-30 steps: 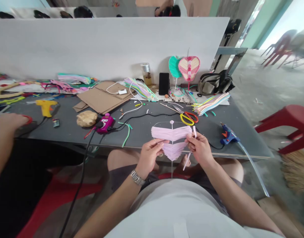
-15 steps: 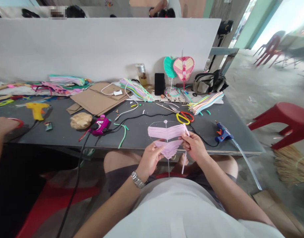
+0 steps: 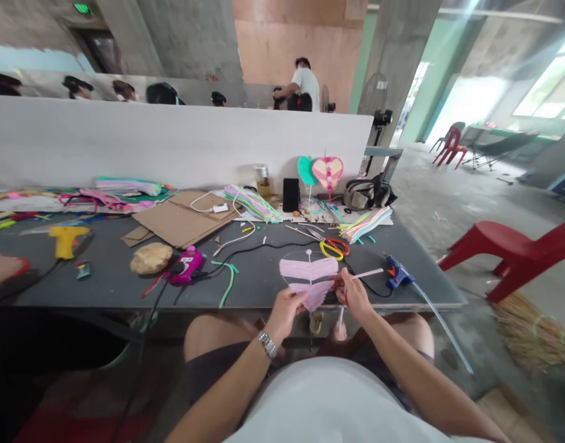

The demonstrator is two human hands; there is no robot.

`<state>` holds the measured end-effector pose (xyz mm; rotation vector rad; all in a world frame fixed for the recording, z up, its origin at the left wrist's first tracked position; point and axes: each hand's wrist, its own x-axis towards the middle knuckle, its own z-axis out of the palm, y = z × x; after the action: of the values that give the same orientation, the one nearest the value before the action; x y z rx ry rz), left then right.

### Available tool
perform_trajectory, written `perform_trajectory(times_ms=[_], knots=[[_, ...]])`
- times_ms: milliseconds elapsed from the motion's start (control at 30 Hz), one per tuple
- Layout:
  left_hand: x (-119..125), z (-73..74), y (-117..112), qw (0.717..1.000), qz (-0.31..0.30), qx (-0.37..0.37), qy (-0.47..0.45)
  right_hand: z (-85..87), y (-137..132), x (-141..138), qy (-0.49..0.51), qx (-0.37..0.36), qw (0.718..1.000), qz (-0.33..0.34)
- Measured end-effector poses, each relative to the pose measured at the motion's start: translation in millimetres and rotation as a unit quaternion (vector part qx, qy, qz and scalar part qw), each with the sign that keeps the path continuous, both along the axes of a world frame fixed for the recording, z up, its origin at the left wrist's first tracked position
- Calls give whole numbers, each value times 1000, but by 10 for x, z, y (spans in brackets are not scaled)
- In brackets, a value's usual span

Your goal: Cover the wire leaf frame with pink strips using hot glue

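Observation:
I hold a heart-shaped wire frame filled with rows of pale pink straws (image 3: 308, 275) over the near edge of the grey table (image 3: 264, 289). My left hand (image 3: 286, 309), with a metal watch at the wrist, pinches the frame's lower left part. My right hand (image 3: 352, 295) grips its right side and also holds a loose pink straw (image 3: 366, 274) that points right. Both hands are closed on the work. A thin stick hangs down from the frame's tip.
A blue glue gun (image 3: 395, 273), yellow and red scissors (image 3: 334, 247), a magenta glue gun (image 3: 186, 266), a yellow glue gun (image 3: 66, 239), cardboard (image 3: 181, 219), straw bundles (image 3: 366, 223) and finished hearts (image 3: 327, 173) lie on the table. Another person's arm (image 3: 0, 271) rests at left. Red chair (image 3: 513, 252) at right.
My head has tilted up, so the table and hands sit lower and smaller in view. The loose straw in my right hand has swung from hanging down to pointing right.

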<state>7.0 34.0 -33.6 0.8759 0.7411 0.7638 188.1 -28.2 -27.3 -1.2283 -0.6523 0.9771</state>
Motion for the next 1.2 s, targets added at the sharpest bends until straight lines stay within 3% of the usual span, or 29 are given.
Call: perform_trajectory(times_ms=[433, 733, 933, 1200], knots=[[-91, -53, 11, 998, -58, 1, 1, -120, -42, -16, -14, 19, 1000, 2], [-19, 140, 153, 996, 30, -8, -88, -104, -61, -21, -24, 34, 999, 15], [23, 90, 159, 996, 35, -16, -85, -33, -93, -22, -42, 37, 998, 20], [22, 107, 174, 995, 56, -40, -75, -81, -57, -38, -42, 37, 998, 1]])
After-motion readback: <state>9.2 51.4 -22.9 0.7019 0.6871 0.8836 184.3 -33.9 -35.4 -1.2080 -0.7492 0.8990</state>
